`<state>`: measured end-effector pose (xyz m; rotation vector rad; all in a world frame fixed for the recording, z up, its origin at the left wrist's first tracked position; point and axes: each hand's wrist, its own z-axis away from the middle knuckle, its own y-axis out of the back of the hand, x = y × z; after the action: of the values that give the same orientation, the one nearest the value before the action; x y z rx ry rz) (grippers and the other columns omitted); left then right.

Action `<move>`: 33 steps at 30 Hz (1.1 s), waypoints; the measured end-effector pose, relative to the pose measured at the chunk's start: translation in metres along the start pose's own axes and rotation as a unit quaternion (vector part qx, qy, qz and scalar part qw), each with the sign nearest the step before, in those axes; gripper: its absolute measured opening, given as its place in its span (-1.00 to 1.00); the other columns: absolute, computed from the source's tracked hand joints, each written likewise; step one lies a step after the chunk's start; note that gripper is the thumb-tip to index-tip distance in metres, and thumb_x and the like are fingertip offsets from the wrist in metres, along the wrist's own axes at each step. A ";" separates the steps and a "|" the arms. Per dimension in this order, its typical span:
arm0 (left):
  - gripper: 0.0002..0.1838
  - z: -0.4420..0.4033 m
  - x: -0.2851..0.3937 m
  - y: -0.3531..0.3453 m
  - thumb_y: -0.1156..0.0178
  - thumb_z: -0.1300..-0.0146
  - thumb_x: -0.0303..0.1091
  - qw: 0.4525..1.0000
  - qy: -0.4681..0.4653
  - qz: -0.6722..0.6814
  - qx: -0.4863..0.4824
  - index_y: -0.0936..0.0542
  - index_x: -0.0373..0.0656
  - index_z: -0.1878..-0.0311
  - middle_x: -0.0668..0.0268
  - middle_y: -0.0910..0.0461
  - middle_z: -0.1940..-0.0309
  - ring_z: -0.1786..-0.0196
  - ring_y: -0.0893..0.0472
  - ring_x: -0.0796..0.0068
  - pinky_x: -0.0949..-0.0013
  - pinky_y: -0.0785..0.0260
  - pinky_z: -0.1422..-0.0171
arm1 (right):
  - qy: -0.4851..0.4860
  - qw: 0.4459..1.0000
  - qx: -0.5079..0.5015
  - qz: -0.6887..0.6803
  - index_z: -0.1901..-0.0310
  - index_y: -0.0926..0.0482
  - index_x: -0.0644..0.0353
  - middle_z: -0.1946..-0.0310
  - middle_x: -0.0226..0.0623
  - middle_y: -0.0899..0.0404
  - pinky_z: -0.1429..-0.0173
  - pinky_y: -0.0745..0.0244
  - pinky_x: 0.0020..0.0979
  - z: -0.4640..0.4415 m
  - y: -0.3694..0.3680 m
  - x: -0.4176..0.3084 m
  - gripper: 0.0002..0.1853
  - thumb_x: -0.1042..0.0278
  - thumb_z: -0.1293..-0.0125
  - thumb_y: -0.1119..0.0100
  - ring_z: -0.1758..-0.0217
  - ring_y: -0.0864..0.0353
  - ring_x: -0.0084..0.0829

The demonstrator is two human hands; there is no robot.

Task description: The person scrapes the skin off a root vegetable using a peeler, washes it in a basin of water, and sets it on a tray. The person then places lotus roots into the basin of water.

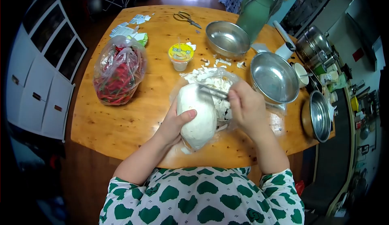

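1. Left hand: fingers wrapped around the large white vegetable, held over the table.
2. Right hand: fingers clenched on a blurred metal peeler, at the vegetable's upper end.
3. Peelings: heaped beyond the vegetable, on clear plastic.

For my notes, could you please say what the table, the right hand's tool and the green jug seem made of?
Table: apparently varnished wood; knots and glossy highlights show.
Tool: probably shiny metal, from its grey glint, though blurred.
Green jug: smooth plastic or painted metal; its even colour leaves that open.
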<state>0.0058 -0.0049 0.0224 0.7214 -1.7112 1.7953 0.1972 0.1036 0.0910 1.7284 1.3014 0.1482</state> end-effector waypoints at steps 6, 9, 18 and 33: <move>-0.09 0.006 -0.018 0.002 -0.46 -0.19 -0.36 0.998 0.021 -0.049 0.017 -0.18 -0.18 -0.55 0.14 -0.46 -0.34 -0.37 -0.53 0.27 0.14 -0.45 -0.45 | 0.034 0.999 -0.006 0.005 0.39 -0.52 0.13 0.43 -0.21 -0.50 0.27 -0.51 -0.21 0.011 -0.016 0.001 -0.76 0.23 -0.41 -0.26 0.43 -0.61 -0.14; -0.04 0.009 -0.018 0.004 -0.51 -0.12 -0.31 0.997 0.021 -0.078 0.014 -0.19 -0.18 -0.54 0.15 -0.47 -0.32 -0.35 -0.53 0.27 0.15 -0.44 -0.43 | -0.115 0.993 -0.005 0.014 0.40 -0.51 0.16 0.45 -0.19 -0.49 0.24 -0.49 -0.17 0.018 -0.030 0.051 -0.74 0.24 -0.44 -0.23 0.42 -0.60 -0.08; -0.10 0.003 -0.024 -0.008 -0.56 -0.11 -0.36 0.983 -0.012 -0.182 0.030 -0.25 -0.18 -0.45 0.19 -0.50 -0.24 -0.32 -0.52 0.36 0.21 -0.42 -0.42 | -0.020 1.000 -0.004 0.013 0.32 -0.51 0.19 0.42 -0.17 -0.54 0.24 -0.52 -0.03 0.027 -0.015 0.003 -0.77 0.24 -0.45 -0.21 0.41 -0.60 0.01; 0.18 0.004 -0.021 0.010 -0.67 0.11 -0.08 0.982 -0.043 -0.184 -0.030 -0.13 -0.14 -0.51 0.16 -0.41 -0.33 -0.40 -0.47 0.26 0.12 -0.38 -0.47 | -0.133 0.988 0.009 -0.079 0.38 -0.50 0.22 0.45 -0.13 -0.53 0.25 -0.49 -0.14 0.026 -0.027 0.046 -0.72 0.25 -0.47 -0.18 0.39 -0.59 -0.04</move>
<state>0.0135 -0.0101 0.0009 1.0267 -1.5549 1.4717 0.2135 0.1252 0.0374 1.5909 1.2362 -0.1815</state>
